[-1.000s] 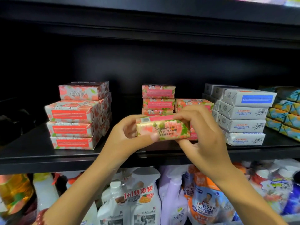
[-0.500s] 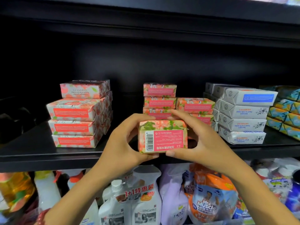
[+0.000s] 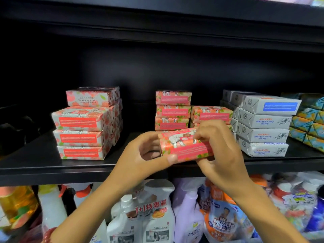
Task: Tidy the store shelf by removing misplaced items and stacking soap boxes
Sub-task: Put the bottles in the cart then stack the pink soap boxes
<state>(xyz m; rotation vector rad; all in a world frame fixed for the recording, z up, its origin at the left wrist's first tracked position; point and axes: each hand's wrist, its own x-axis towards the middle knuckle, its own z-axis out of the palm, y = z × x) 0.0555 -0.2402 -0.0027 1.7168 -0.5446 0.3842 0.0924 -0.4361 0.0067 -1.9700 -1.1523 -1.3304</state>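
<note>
Both hands hold one pink floral soap box [image 3: 185, 148] just in front of the black shelf [image 3: 52, 167]. My left hand [image 3: 145, 155] grips its left end, thumb along the bottom edge. My right hand [image 3: 217, 148] pinches its right end from above and below. The box is tilted, its red label facing me. Behind it stand a three-high pile of the same pink boxes [image 3: 172, 111] and a lower pile [image 3: 211, 114] partly hidden by my right hand. A bigger stack of pink boxes [image 3: 84, 127] sits at the left.
White soap boxes [image 3: 263, 125] are stacked at the right, with blue-and-yellow patterned boxes [image 3: 308, 123] beyond them. The shelf below holds spray bottles [image 3: 140, 216], refill pouches [image 3: 222, 220] and a yellow bottle [image 3: 15, 206]. Another black shelf [image 3: 157, 13] hangs overhead.
The held box has been turned in my hands: first its front name face showed, then the barcode side, now the red label side. It has shifted slightly right, tilting.
</note>
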